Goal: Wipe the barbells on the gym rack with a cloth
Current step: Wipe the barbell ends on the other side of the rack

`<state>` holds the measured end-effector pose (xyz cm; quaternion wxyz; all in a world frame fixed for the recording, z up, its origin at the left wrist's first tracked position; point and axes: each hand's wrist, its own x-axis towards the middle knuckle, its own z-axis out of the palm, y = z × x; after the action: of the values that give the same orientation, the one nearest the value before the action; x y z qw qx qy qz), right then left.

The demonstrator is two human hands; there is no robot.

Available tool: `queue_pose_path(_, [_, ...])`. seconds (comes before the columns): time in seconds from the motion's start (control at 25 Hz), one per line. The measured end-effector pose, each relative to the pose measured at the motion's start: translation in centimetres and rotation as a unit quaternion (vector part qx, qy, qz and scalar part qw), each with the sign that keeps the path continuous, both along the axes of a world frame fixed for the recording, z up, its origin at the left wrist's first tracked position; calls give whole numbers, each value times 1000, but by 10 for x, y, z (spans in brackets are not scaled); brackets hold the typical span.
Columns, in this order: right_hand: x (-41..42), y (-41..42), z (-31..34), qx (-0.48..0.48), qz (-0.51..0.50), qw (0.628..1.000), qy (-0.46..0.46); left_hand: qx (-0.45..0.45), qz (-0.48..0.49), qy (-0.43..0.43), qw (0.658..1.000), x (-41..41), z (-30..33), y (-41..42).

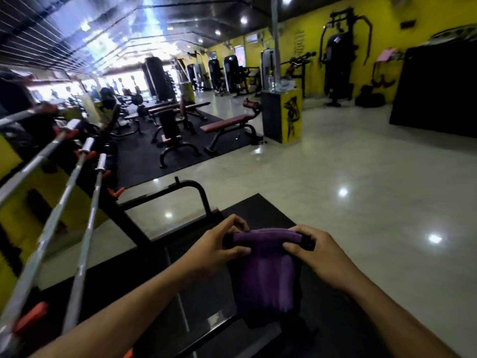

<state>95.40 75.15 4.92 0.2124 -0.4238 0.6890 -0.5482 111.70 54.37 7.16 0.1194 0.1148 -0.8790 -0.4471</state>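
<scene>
A purple cloth [265,270] hangs folded between my hands at the lower middle of the head view. My left hand [216,244] pinches its upper left edge and my right hand [315,251] pinches its upper right edge. Several chrome barbells [51,220] lie side by side on a black rack [121,210] with orange hooks along the left side, running from the near left corner away from me. Both hands are to the right of the barbells and apart from them.
A black rubber mat [258,210] lies under my hands on the glossy pale floor [361,177]. Weight benches [227,125] stand ahead on another mat. A yellow-and-black pillar [281,115] and machines line the yellow wall at the right.
</scene>
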Motion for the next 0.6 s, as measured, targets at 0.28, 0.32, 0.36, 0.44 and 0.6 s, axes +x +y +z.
queue_pose_path(0.28, [-110, -27, -27, 112, -5, 984, 140, 92, -1, 36, 995, -116, -65, -32])
queue_pose_path(0.32, [-125, -34, -29, 123, -11, 981, 152, 90, -7, 35, 995, -132, -73, -38])
queue_pose_path(0.36, [-142, -40, -32, 134, -19, 978, 158, 84, -12, 30, 996, -148, -81, -45])
queue_pose_path(0.44, [-172, -51, -39, 151, -37, 975, 157, 77, -14, 24, 997, -180, -93, -58])
queue_pose_path(0.6, [-233, -69, -62, 169, -52, 973, 147, 81, 16, 11, 997, -240, -109, -81])
